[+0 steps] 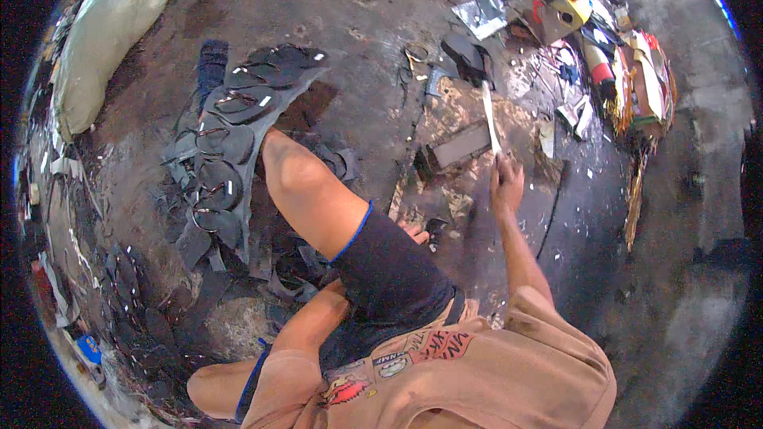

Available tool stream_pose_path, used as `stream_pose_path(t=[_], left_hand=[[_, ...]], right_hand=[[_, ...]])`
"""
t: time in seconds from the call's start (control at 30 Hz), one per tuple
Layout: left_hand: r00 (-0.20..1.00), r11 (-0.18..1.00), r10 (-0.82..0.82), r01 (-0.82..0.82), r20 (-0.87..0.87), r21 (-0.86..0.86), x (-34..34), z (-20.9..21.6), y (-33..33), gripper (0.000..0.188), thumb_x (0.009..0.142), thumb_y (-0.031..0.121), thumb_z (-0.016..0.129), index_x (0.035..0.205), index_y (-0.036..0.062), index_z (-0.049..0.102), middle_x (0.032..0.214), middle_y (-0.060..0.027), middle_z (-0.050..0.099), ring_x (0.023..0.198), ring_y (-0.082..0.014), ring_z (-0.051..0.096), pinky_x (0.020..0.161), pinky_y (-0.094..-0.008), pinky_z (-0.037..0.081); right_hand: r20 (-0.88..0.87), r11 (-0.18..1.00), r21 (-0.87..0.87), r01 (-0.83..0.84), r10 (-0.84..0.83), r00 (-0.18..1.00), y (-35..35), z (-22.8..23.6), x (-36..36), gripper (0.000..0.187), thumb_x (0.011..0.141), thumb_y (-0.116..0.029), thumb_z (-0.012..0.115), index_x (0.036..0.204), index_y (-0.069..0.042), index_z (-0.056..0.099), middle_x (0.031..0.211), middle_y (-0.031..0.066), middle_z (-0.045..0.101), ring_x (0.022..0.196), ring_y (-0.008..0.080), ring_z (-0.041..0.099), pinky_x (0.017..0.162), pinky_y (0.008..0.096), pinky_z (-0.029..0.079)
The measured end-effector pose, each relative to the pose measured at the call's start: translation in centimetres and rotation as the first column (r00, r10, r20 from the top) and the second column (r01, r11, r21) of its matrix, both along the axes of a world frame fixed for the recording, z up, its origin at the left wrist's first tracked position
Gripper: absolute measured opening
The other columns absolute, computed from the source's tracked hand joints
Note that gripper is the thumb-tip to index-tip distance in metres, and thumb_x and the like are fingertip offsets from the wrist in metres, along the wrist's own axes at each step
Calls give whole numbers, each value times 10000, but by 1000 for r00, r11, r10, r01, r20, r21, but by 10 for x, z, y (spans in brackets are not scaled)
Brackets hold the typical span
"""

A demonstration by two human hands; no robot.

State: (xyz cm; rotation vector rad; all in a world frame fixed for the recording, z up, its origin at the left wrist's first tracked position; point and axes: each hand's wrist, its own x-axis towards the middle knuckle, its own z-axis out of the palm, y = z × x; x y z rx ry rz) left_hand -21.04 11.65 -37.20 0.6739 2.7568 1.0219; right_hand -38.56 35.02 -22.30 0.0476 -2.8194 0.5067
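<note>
My right hand [507, 179] is closed round the pale handle of a long tool [490, 119]. The tool's far end meets a dark block-like thing [467, 59]; whether that is its head or a separate container, I cannot tell. A dark grey rectangular bar [459, 148] lies on the stained board [445, 111], left of the handle. Beyond my raised thigh, part of my left hand [413, 230] shows, low down, its fingers stretched apart beside a small black piece [435, 227]. The rest of that hand is hidden behind my leg.
Black sandal-like pieces with curved straps [222, 143] lie left of my bent knee. A large pale sack [115, 40] rests at the far left. Cardboard [548, 12], plastic wrappers [481, 14] and torn packaging [644, 79] clutter the far right. Dark scraps [294, 278] surround my legs.
</note>
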Motion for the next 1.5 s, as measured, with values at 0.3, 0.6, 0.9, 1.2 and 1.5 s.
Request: stream_pose_path(t=[0.3,0.6,0.9,1.2,1.5], left_hand=[[968,1000,16,-9,250,-27,56,-13,-119,365,944,223,632,1286,100,666,1280,-173,671,1123,-318,663,998,-507,523],[188,494,140,-864,972,96,56,115,-286,362,1015,199,563,1335,36,612,1288,-172,679,1146,-335,652,990,-498,562],[375,-854,352,-246,858,458,61,166,-316,870,1010,691,484,1509,-20,432,1466,-186,576,1258,-392,613,1061,-531,529],[125,-630,345,-703,930,328,62,168,-349,441,1061,308,605,1380,4,578,1338,-144,676,1225,-328,653,1096,-508,499],[2,-553,440,-787,898,273,21,184,-353,735,911,429,779,1427,-36,537,1333,-171,675,1176,-338,678,1025,-494,542]], right_hand=[[-12,992,-126,11,-13,1000,-8,29,8,469,882,-78,703,1339,-183,695,1126,162,622,1097,379,600,947,476,508],[325,893,-450,14,149,934,-8,14,130,406,944,-118,707,1346,-65,686,1066,100,678,1042,256,643,935,393,510],[549,609,-737,294,285,786,-56,25,27,340,1026,-259,683,1249,-6,724,885,9,678,738,78,599,632,271,499],[411,584,-762,279,104,906,-3,1,38,262,978,-231,744,1050,20,762,773,13,676,661,93,573,562,268,449],[37,841,-532,99,-94,995,70,-33,54,334,943,-198,785,1225,-23,742,1010,104,740,875,193,687,813,330,551]])
